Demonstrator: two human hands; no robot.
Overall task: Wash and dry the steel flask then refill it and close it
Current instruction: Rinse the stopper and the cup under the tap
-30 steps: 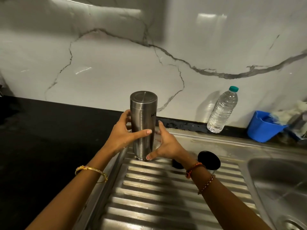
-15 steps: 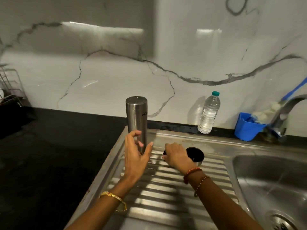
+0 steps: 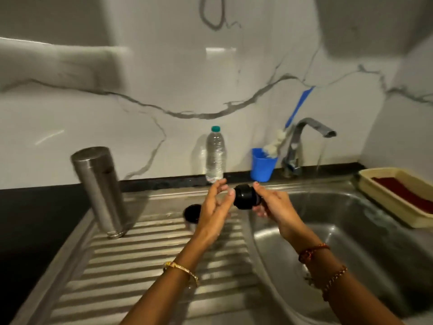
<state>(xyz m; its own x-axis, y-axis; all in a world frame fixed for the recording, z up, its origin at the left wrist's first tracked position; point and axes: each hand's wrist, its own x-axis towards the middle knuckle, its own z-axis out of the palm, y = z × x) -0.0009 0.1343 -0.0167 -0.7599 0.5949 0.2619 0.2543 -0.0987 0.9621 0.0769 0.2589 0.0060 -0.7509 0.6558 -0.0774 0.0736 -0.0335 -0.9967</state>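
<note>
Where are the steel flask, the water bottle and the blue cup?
Flask [image 3: 99, 184], head view, middle of its steel body.
Bottle [image 3: 215, 158], head view, clear body below the green cap.
Cup [image 3: 262, 168], head view, its front wall.

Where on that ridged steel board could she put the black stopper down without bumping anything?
The widest bare patch is the near half of the ridged drainboard, between the dark counter and the sink basin. Farther back it is crowded: the steel flask stands at the left, a black cap lies mid-board, with the water bottle and blue cup behind.
</note>
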